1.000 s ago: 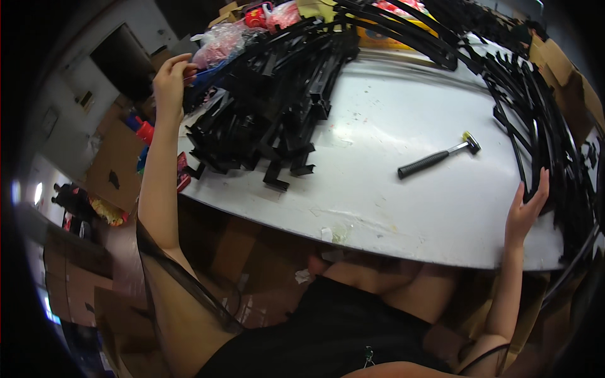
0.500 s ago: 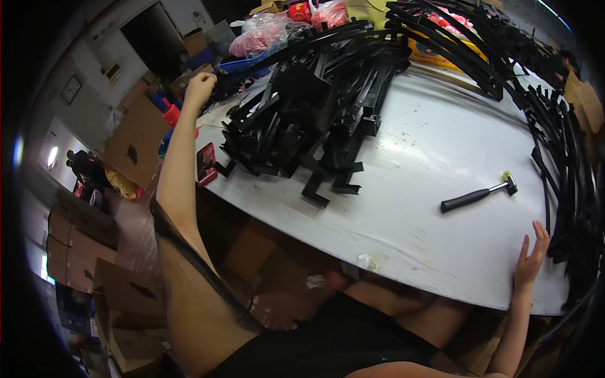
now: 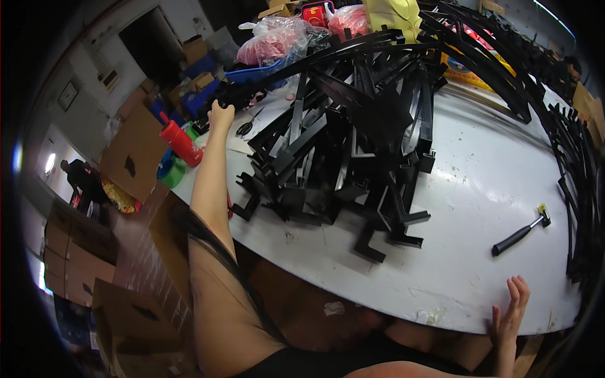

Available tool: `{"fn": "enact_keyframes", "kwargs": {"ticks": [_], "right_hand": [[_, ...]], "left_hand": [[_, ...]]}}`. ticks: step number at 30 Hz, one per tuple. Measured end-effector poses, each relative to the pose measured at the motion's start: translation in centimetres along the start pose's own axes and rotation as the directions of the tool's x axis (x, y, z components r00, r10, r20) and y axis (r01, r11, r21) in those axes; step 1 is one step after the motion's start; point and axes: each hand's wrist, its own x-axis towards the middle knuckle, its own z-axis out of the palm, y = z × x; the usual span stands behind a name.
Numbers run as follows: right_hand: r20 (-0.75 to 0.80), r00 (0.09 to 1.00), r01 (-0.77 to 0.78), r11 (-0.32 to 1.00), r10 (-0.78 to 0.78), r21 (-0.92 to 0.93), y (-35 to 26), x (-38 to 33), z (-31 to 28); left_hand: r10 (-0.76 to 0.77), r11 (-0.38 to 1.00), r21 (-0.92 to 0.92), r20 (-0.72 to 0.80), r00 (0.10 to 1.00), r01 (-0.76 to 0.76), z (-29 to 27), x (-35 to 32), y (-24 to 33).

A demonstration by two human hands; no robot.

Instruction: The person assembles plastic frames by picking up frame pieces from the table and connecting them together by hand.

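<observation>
My left hand (image 3: 220, 116) reaches to the far left of the table with its fingers curled closed. It is beside the near end of a long black strip (image 3: 296, 68), and what the fingers hold, if anything, is hidden. A heap of black angled profiles (image 3: 340, 151) lies just right of that forearm. My right hand (image 3: 512, 309) is open and holds nothing, its fingers stretched out by the table's near edge. Beyond it rests a small hammer (image 3: 513, 240) with a black handle and a yellow face.
Scissors (image 3: 247, 128), a red bottle (image 3: 181, 143) and green tape (image 3: 170, 171) are near the left edge of the white table (image 3: 466, 189). More black strips (image 3: 570, 183) line the right side. Pink-filled plastic bags (image 3: 274, 41) stand at the back. Cardboard boxes (image 3: 135, 321) flank me.
The view has shifted. My left forearm now covers most of the red phone-like object, and the scissors have come into sight. My right hand has moved left relative to the hammer, still open.
</observation>
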Motion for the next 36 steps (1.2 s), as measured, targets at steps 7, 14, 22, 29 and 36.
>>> {"fn": "enact_keyframes", "kwargs": {"ticks": [7, 14, 22, 29, 36], "right_hand": [[0.072, 0.994, -0.072, 0.995, 0.078, -0.075, -0.1, -0.1, 0.1], [0.046, 0.995, -0.092, 0.996, 0.092, 0.012, -0.2, 0.5, 0.0], [-0.022, 0.996, -0.085, 0.996, 0.086, 0.031, -0.3, -0.2, -0.2], [-0.088, 0.995, -0.042, 0.998, 0.046, 0.050, -0.2, -0.2, -0.3], [-0.120, 0.992, 0.057, 0.991, -0.043, 0.117, 0.4, -0.1, -0.4]], "left_hand": [[0.011, 0.918, -0.389, 0.217, 0.976, 0.075, 2.7, 5.8, -2.5], [-0.181, 0.611, -0.638, 0.465, 0.866, 0.470, 1.3, 6.2, -2.7], [0.114, 0.969, -0.211, 0.840, 0.531, 0.125, -3.1, -4.3, 7.7], [0.211, 0.977, -0.153, 0.815, 0.540, -0.151, -7.2, -10.2, 13.4], [0.548, 0.835, -0.393, 0.521, 0.655, -0.386, -9.7, -8.9, 10.8]]}}
